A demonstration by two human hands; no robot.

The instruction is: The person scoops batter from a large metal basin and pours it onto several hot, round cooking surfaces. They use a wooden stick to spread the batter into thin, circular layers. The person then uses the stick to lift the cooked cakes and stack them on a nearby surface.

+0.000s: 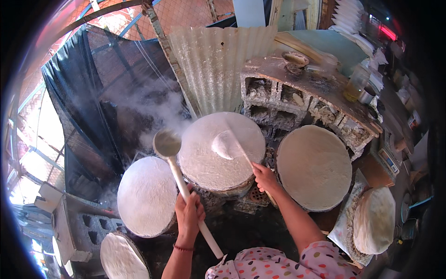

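My left hand (189, 211) is closed around the pale handle of a long-handled ladle (168, 143). Its round, brownish head is raised between the left griddle and the middle one. My right hand (265, 177) grips the thin stick of a paddle (224, 145), whose white, half-round head rests on or just over the middle griddle. A coarse white layer covers this middle griddle (213, 172). Similar pale layers lie on the left griddle (146, 195) and the right griddle (314, 167). Steam or smoke rises behind the left and middle ones.
A stack of flat round breads (374, 221) stands at the right. At lower left is another pale round (123, 255) beside cinder blocks (95, 228). Behind are a corrugated metal sheet (223, 60) and a block-built ledge (325, 86) bearing a bowl (295, 58) and a jar (357, 81).
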